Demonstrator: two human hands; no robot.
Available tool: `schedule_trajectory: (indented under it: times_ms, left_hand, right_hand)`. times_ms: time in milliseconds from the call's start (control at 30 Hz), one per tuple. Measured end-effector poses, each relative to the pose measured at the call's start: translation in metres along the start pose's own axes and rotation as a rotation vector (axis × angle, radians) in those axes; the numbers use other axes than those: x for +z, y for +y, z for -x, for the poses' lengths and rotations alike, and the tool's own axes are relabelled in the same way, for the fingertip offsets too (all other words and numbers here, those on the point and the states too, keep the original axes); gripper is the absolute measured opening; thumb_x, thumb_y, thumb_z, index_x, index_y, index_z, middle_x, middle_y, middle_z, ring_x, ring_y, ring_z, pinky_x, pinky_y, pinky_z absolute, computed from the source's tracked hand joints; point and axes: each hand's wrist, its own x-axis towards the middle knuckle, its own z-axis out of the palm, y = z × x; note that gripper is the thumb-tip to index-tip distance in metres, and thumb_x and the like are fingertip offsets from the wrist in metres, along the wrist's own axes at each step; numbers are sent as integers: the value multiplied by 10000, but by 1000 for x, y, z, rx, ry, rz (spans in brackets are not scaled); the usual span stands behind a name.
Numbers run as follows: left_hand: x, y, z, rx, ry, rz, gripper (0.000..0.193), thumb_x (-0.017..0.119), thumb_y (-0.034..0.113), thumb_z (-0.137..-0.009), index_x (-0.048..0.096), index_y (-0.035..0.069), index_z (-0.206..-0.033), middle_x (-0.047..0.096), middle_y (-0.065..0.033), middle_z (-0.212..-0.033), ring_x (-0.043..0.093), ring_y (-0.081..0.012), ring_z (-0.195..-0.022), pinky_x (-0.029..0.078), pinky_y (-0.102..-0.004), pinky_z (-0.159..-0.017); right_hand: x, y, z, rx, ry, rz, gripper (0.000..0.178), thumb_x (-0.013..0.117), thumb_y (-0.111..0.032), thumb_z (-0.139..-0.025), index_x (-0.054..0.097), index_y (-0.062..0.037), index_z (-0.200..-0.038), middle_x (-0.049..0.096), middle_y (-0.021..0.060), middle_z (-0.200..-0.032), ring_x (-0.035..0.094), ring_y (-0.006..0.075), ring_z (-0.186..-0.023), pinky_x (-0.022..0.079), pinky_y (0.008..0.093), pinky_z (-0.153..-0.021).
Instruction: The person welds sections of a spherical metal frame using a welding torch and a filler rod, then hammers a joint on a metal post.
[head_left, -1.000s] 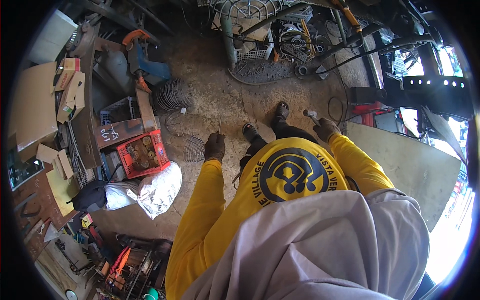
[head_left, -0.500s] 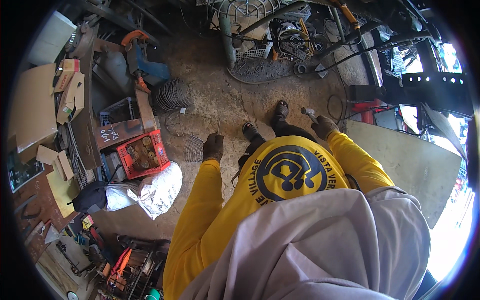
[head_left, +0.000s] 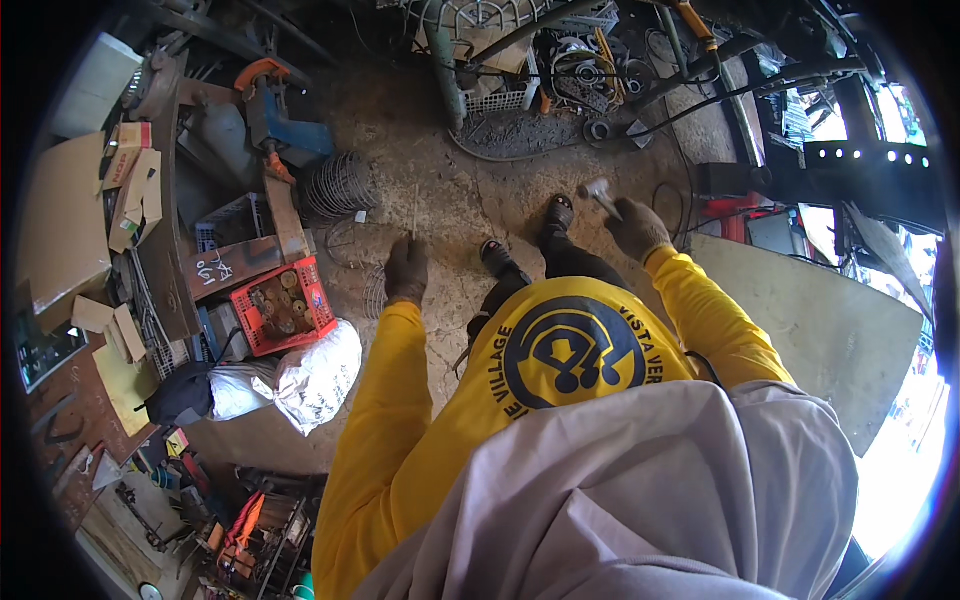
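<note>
My gloved left hand (head_left: 407, 272) is closed around a thin, straight metal rod (head_left: 416, 210) that points away from me. Whether the rod has a shaped tip is too small to tell. In my gloved right hand (head_left: 637, 232) is a hammer (head_left: 597, 191), its metal head up and to the left of the fist. Both hands are held over the floor, apart from each other, with my sandalled feet between them. A loose coil of wire (head_left: 375, 292) lies on the floor beside my left hand, and a larger wire coil (head_left: 340, 186) lies farther off.
On the left, a red crate (head_left: 283, 308) of round metal parts stands by a white sack (head_left: 318, 378) and a blue clamp-like tool (head_left: 285, 125). Cardboard boxes (head_left: 68, 220) are stacked beyond. A metal sheet (head_left: 800, 320) lies right; a cable (head_left: 520, 158) crosses the floor ahead.
Both hands have moved a little away from my body, the left one also leftward. The hammer has swung left and farther away, still in my right hand.
</note>
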Motion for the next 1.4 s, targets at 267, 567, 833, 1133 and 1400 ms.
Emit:
schedule_trajectory:
  times_ms: [267,567,833,1133,1400]
  left_hand:
    - [-76,234,-83,573,273,119,293,585,308,-1019,642,22,-1049,686,-134,-944,652,-232,-868,506,-384,-798]
    - [-87,452,-219,1149,587,-143,372,569,345,-1021,631,44,-1231,690,-222,-1146,653,-393,-1066,500,-445,-916]
    - [-53,471,-226,1178,409,-50,302,557,279,-1000,659,52,-1171,693,-239,-1086,667,-402,-1039,507,-452,-899]
    - [-55,466,-221,1101,499,-113,313,523,286,-1013,661,52,-1169,695,-232,-1102,656,-422,-1062,509,-446,-910]
    - [-56,469,-217,1071,336,-44,347,536,328,-1011,656,40,-1164,693,-233,-1091,667,-392,-1037,504,-450,-893]
  right_hand:
    - [-64,-81,-46,-241,199,-236,501,640,-409,-953,575,-48,-1296,701,239,-993,682,431,-966,541,489,-811]
    - [-100,-141,-103,-473,279,-130,498,580,-435,-986,567,-92,-1346,722,212,-984,712,396,-929,560,478,-807]
    - [-98,-138,-135,-670,519,-154,428,643,-364,-976,589,-70,-1283,691,164,-907,702,371,-808,563,459,-674]
    - [-101,-136,-139,-635,497,-81,434,674,-337,-958,592,-84,-1301,708,157,-925,725,345,-763,575,444,-634]
    - [-110,-138,-139,-712,540,-83,445,638,-387,-967,566,-111,-1308,717,188,-965,730,353,-794,580,460,-647]
